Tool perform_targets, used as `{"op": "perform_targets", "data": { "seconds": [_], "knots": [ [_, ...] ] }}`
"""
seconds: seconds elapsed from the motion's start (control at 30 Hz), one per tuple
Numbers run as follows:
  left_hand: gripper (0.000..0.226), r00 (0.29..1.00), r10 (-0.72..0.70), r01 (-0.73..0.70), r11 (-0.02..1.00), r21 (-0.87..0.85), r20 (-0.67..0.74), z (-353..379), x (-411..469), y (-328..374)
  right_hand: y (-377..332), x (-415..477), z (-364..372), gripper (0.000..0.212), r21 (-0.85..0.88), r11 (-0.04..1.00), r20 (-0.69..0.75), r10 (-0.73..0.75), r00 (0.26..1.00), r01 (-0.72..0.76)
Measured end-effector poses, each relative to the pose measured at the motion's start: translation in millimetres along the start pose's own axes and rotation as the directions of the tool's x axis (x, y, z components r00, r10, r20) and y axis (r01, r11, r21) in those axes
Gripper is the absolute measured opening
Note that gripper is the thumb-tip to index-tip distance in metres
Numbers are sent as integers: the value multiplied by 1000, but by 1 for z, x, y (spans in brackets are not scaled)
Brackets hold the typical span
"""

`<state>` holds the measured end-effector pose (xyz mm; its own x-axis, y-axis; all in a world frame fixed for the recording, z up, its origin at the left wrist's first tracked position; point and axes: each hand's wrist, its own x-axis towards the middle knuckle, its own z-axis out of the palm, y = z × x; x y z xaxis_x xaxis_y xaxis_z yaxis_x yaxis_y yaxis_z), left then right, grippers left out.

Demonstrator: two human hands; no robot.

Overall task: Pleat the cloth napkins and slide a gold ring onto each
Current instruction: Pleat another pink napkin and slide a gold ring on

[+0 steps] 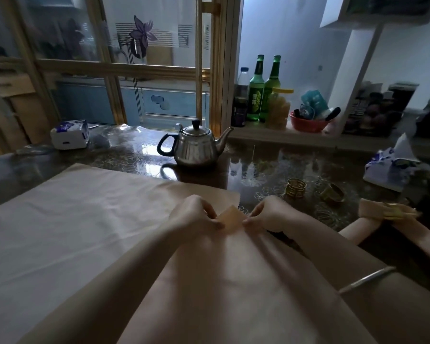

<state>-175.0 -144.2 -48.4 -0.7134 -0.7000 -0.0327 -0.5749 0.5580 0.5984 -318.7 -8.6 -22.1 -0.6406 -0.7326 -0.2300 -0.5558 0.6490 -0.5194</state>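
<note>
Grip pinching both sides: left hand (199,216) and right hand (266,216) nip a raised, apparently folded corner of the napkin (85,219).

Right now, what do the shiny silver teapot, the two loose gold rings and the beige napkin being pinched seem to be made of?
Shiny silver teapot: polished metal, probably steel; it mirrors light. Gold rings: metal bands, perhaps brass or plated; they gleam dully. Beige napkin: matte woven cloth, folding softly where the left hand and right hand pinch it.
</note>
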Motion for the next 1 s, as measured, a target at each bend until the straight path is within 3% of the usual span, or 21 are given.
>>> {"op": "perform_targets", "data": {
  "seconds": [0.23,0.43,0.63,0.8,1.0],
  "knots": [
    [14,995,87,-86,996,15,-39,-2,-2,-2,-1,-4,3,24,-4,1000,-46,-27,999,27],
    [9,991,132,-132,991,4,-36,-2,-3,-4,3,-8,5,17,68,994,-78,-84,993,89],
    [12,962,212,-212,977,17,-173,0,-15,0,8,-14,6,7,102,974,-154,-184,971,201],
    [5,879,392,-361,919,159,-271,-2,-26,-5,16,-21,8,8,-6,938,-221,-339,914,347],
    [7,750,624,-549,772,320,-218,-2,-32,-19,20,-26,13,11,-190,909,-253,-411,876,371]
  ]
}}
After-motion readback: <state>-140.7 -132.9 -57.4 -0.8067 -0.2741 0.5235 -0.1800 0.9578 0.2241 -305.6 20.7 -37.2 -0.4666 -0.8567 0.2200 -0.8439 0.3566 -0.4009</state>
